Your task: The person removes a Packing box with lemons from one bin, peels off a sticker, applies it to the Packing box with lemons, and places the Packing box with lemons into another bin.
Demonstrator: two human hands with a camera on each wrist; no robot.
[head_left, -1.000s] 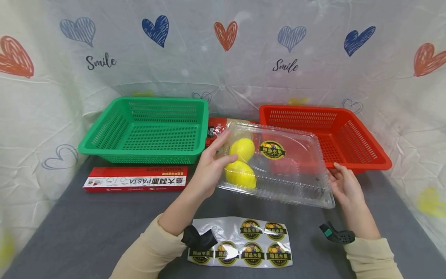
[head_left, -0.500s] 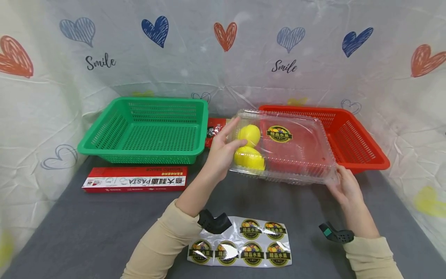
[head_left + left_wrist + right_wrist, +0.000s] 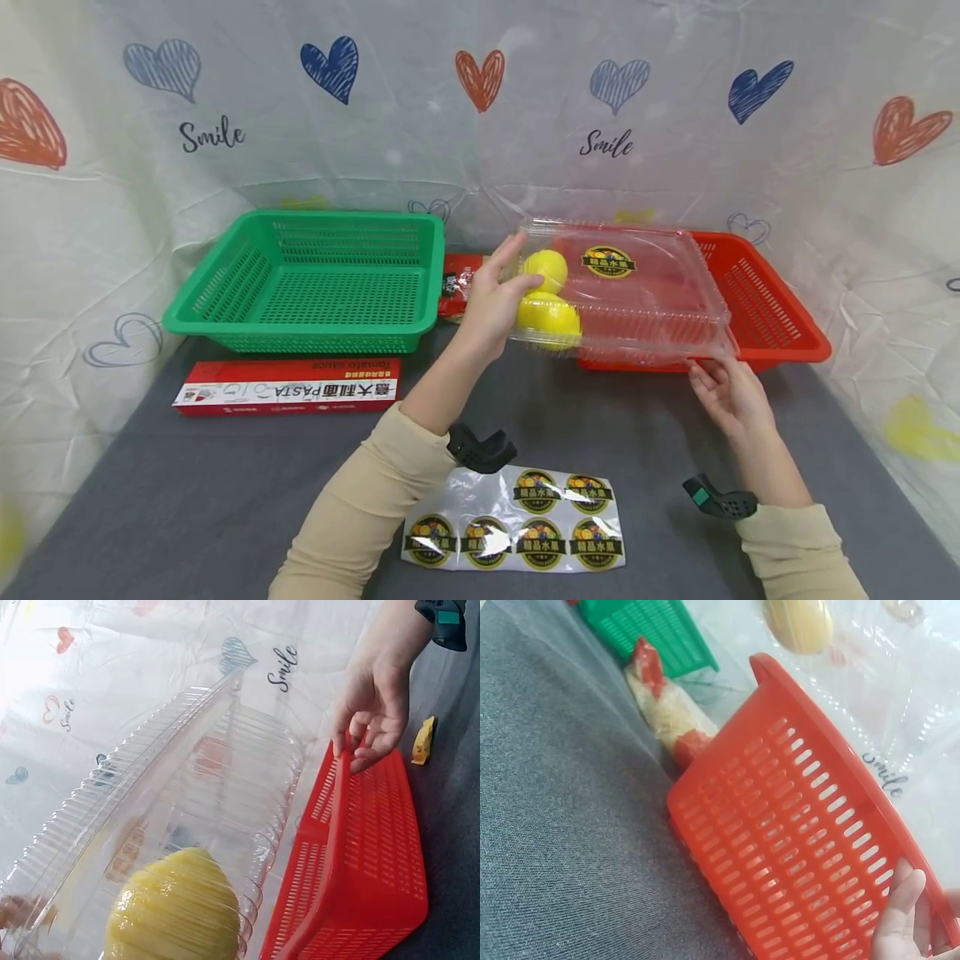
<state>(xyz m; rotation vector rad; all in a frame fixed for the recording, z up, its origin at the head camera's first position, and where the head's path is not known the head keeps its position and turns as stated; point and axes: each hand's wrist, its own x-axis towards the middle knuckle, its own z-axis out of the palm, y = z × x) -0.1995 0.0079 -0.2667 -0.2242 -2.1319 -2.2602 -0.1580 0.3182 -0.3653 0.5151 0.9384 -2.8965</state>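
My left hand [image 3: 489, 307] holds the left side of a clear plastic fruit box [image 3: 652, 300], thumb laid over the lid. Inside, at that end, sit two yellow fruits [image 3: 551, 317], and a round black-and-gold sticker [image 3: 609, 262] is on the lid. The box is raised over the red basket [image 3: 765, 308], tilted in the left wrist view. My right hand [image 3: 733, 400] grips the basket's front rim, as the left wrist view shows. In the right wrist view its thumb [image 3: 905, 894] presses the outside of the perforated wall.
A green basket [image 3: 337, 296] stands at the back left, with a red pasta box [image 3: 288, 387] in front of it. A red-and-beige packet [image 3: 459, 287] lies between the baskets. A sheet of round stickers [image 3: 480, 492] lies near the front of the grey table [image 3: 225, 492].
The box has moved away from me and slightly right, over the red basket. My right hand has left the box's right corner and taken hold of the basket rim.
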